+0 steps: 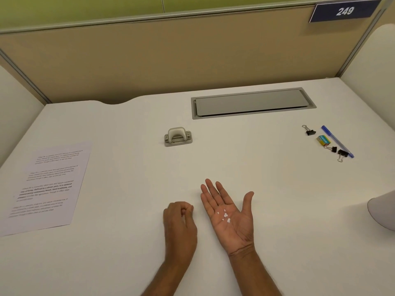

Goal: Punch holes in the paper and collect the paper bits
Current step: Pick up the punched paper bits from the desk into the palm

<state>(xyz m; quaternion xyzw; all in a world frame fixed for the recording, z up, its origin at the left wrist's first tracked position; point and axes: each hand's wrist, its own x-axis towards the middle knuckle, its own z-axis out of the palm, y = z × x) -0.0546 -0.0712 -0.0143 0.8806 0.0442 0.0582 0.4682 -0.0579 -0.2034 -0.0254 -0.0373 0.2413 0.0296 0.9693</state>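
Head view, the only one we have. Right hand [229, 212] is palm up over the tabletop [277, 199]; we can't tell if it rests or hovers. Fingers are straight and the thumb is spread, so the grip is open and works as a tray. Paper bits [225, 215] sit mid-palm in a small white cluster. We read the flat palm as keeping them from sliding off.

Left hand [180, 218] is just beside it, knuckles up, fingertips curled against the thumb: grip closed. A bit may be pinched there, too small to tell. We judge it is ferrying bits to the palm.

Paper [49, 189] lies flat at far left, well apart from both hands. Hole punch [178, 136] stands mid-tabletop, untouched. We see no loose bits, but it's white on white, so no guarantee.
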